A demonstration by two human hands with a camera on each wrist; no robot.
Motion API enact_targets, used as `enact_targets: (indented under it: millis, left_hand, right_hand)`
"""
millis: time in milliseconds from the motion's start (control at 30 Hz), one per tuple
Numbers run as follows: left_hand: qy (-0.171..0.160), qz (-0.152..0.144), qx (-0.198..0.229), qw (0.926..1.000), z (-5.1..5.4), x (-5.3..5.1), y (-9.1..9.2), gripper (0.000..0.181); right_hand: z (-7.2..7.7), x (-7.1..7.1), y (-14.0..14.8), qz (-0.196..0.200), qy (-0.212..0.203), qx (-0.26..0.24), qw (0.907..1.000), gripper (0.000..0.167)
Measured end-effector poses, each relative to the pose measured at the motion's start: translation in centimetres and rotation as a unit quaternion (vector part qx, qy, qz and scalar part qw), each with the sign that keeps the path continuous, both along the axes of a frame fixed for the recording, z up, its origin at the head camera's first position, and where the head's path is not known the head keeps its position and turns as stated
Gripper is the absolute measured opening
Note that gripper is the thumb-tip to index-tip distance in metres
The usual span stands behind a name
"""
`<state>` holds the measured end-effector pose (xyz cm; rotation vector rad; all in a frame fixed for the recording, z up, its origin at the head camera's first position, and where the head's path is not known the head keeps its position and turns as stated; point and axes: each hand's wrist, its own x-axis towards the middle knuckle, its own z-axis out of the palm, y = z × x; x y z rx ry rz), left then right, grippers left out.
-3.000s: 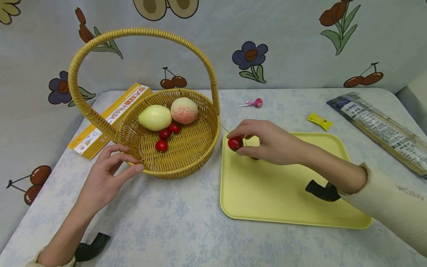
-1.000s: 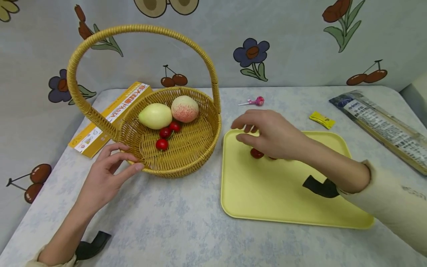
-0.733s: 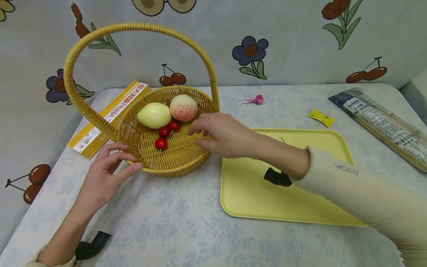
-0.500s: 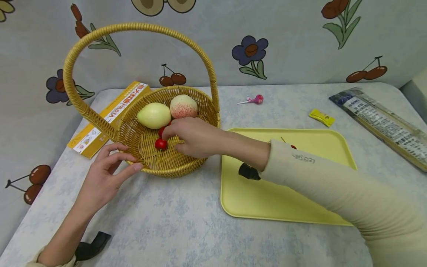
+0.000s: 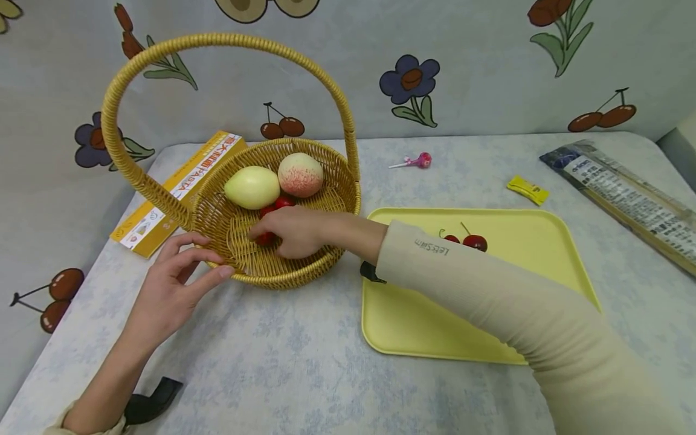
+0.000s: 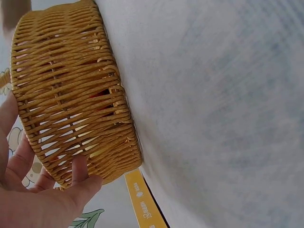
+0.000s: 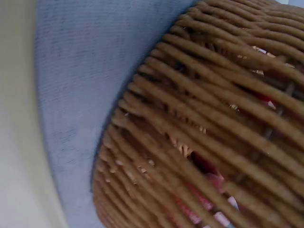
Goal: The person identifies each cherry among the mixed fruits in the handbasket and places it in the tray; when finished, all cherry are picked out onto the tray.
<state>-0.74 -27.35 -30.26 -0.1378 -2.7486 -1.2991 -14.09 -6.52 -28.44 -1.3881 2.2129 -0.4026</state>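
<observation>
My left hand (image 5: pixel 174 290) grips the near-left rim of the wicker basket (image 5: pixel 293 279); in the left wrist view, the hand (image 6: pixel 52 194) has its fingertips against the basket's woven side (image 6: pixel 71 95). Inside the basket, my right hand (image 5: pixel 296 232) reaches down with bent fingers around a red cherry (image 5: pixel 265 239); whether it pinches the cherry is hidden. Behind it are more cherries (image 5: pixel 284 202), a pale yellow fruit (image 5: pixel 252 188) and a peach (image 5: pixel 301 175). Two cherries with stems (image 5: pixel 475 243) lie on the yellow tray (image 5: pixel 435 338). The right wrist view shows the basket weave (image 7: pixel 204 109), not the hand.
An orange pasta box (image 5: pixel 179 190) lies behind the basket's left side. A lollipop (image 5: pixel 423 160) and a yellow wrapped candy (image 5: pixel 527 190) are beyond the tray. A long plastic packet (image 5: pixel 625 199) lies at the right. The basket's tall handle (image 5: pixel 228 40) arches overhead.
My right hand has moved left from above the tray into the basket; the cherry it held three seconds ago is no longer visible between its fingers. My left hand has stayed at the rim.
</observation>
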Motion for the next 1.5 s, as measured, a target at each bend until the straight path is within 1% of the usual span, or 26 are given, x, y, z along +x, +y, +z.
enact_targets:
  millis: [200, 567, 733, 800, 933, 1100, 1333, 1500]
  left_hand:
    - [0.003, 0.001, -0.001, 1.0000, 0.1, 0.0, 0.1, 0.015]
    - [0.007, -0.003, 0.004, 1.0000, 0.0, 0.0, 0.0, 0.013]
    - [-0.001, -0.003, 0.001, 1.0000, 0.0, -0.1, 0.0, 0.014]
    - [-0.002, -0.002, 0.000, 1.0000, 0.0, -0.1, 0.0, 0.014]
    - [-0.003, -0.001, 0.003, 1.0000, 0.0, 0.0, 0.0, 0.014]
    - [0.000, -0.001, 0.000, 1.0000, 0.1, -0.1, 0.0, 0.014]
    - [-0.003, -0.001, -0.002, 1.0000, 0.1, 0.0, 0.0, 0.015]
    - [0.003, 0.000, -0.004, 1.0000, 0.0, 0.0, 0.0, 0.014]
  right_hand:
    - [-0.5, -0.3, 0.3, -0.010, 0.023, 0.009, 0.9996, 0.042]
    - [-0.6, -0.2, 0.5, -0.019, 0.037, -0.016, 0.9990, 0.039]
    - [-0.5, -0.1, 0.7, -0.030, 0.036, -0.051, 0.9976, 0.032]
    - [-0.4, 0.0, 0.8, -0.037, 0.029, -0.069, 0.9965, 0.026]
    - [0.0, 0.3, 1.1, -0.044, 0.013, -0.092, 0.9947, 0.021]
    - [0.6, 1.2, 1.9, -0.047, 0.008, -0.128, 0.9906, 0.023]
    - [1.4, 2.4, 3.9, -0.054, 0.006, -0.190, 0.9802, 0.034]
    - [1.7, 2.8, 5.6, -0.061, 0.007, -0.199, 0.9780, 0.032]
